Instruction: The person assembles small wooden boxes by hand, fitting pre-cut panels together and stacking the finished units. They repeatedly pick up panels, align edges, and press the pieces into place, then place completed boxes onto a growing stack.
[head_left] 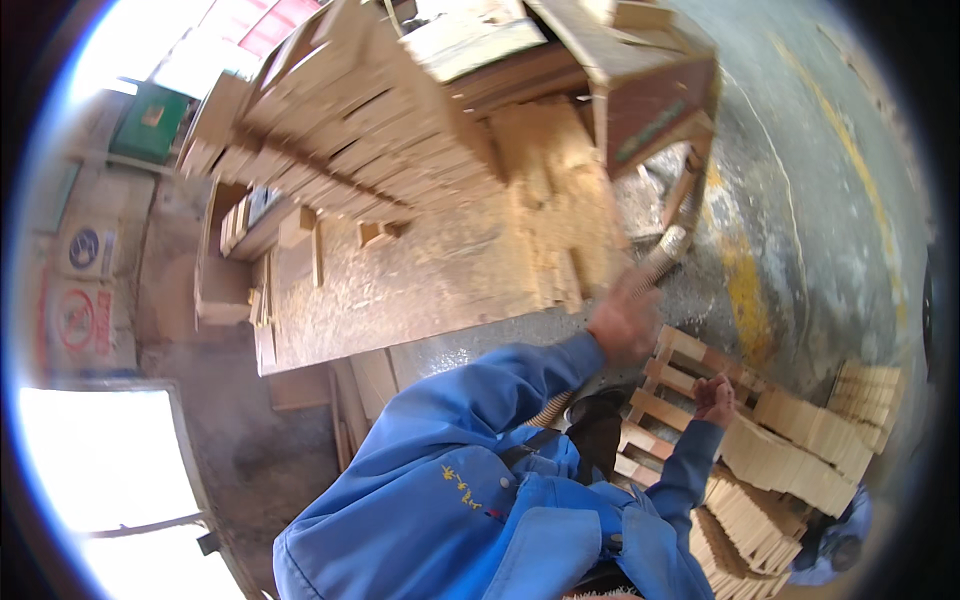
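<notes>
My left hand [625,322] is held out past the near right corner of the wooden worktable [400,300], with the floor behind it. It is blurred, but its fingers look stretched out and nothing shows in them. Lower and to the right, my right hand [715,402] has its fingers curled in, with no object visible between them. Behind that hand lies a slatted wooden pallet [685,350]. Rows of stacked thin wooden pieces [790,465] stand close to it on the right. Both arms wear blue sleeves.
A tall stack of wooden boards [370,130] rises at the table's back left. Small wood offcuts [378,234] and sawdust lie on the tabletop. A ribbed hose [665,252] runs beside the table's right end. Another person [840,540] in blue is at the lower right.
</notes>
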